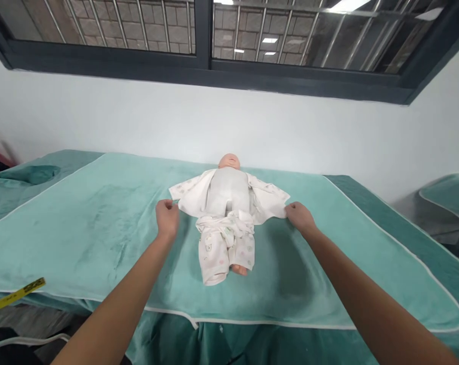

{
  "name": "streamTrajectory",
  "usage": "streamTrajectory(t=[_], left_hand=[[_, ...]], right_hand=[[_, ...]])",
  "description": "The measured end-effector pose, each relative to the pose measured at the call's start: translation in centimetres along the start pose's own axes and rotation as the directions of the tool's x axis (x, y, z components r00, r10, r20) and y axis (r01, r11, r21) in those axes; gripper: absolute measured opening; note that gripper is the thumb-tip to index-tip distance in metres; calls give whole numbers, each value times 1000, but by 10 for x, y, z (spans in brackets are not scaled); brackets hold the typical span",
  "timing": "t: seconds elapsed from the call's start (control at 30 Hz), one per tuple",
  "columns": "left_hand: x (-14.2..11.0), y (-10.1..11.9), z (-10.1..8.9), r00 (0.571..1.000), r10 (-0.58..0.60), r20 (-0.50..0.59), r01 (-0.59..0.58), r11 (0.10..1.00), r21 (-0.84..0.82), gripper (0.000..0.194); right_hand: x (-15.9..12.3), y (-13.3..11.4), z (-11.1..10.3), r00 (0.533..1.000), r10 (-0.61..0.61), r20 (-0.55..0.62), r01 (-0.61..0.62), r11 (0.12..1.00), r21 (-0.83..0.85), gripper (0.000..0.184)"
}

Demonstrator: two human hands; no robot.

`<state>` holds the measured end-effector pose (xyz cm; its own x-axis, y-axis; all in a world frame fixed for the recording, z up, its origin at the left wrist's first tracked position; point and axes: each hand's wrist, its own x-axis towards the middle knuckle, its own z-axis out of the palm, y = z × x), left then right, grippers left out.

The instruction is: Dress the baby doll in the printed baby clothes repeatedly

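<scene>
A baby doll [229, 161] lies on its back, its head toward the wall. Its white patterned baby shirt [269, 195] is spread apart at the front, baring the grey-white torso [228, 190]. White printed trousers [214, 248] are bunched around the hips and cover the legs; one foot [239, 269] shows at the hem. On the left side of the doll, my left hand [167, 217] is closed on the shirt's edge near the sleeve. My right hand [300, 215] pinches the lower corner of the shirt's other front panel and stretches it outward.
Under the doll is a light green blanket [92, 223] with white piping, over a darker green cover [370, 208]. A white wall [138, 116] and a dark window frame [229, 76] stand behind. A yellow strip [16, 295] lies at the lower left, above a white cable [32, 340].
</scene>
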<state>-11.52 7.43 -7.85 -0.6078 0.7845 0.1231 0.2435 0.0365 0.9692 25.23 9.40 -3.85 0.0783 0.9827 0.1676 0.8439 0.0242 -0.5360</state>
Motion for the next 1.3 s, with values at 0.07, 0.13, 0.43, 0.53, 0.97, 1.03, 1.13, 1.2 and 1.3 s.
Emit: streamTrajectory(t=[0.07, 0.13, 0.43, 0.53, 0.97, 1.03, 1.13, 1.2, 1.3], left_hand=[[-10, 0, -1, 995, 37, 89, -36, 999, -13, 15], [-22, 7, 1, 946, 70, 316, -62, 997, -36, 17], [-36, 37, -22, 548, 102, 830, -149, 989, -23, 30], [-37, 41, -27, 546, 150, 824, -251, 968, -10, 18], [-34, 64, -18, 322, 266, 908, -612, 790, -14, 14], [-36, 62, -16, 335, 324, 884, -645, 763, -35, 13], [-41, 56, -4, 458, 369, 809, -663, 748, 34, 16], [-43, 53, 9, 575, 345, 742, -667, 723, 180, 17], [-43, 51, 26, 682, 330, 653, -661, 660, 357, 22]], right_hand=[[-10, 6, 6, 995, 49, -84, -49, 999, 2, 20], [-21, -4, 18, 994, 26, -108, -23, 999, 34, 20], [-45, -60, 48, 913, -398, 95, 339, 866, 367, 19], [-48, -58, 42, 836, -546, 63, 487, 789, 374, 14], [-62, -78, 32, 767, -633, 107, 597, 764, 243, 8], [-62, -79, 33, 752, -637, 168, 585, 763, 274, 7], [-62, -78, 36, 776, -604, 179, 553, 789, 267, 7], [-60, -80, 38, 802, -570, 177, 533, 818, 216, 12], [-55, -87, 39, 841, -510, 178, 492, 860, 138, 15]])
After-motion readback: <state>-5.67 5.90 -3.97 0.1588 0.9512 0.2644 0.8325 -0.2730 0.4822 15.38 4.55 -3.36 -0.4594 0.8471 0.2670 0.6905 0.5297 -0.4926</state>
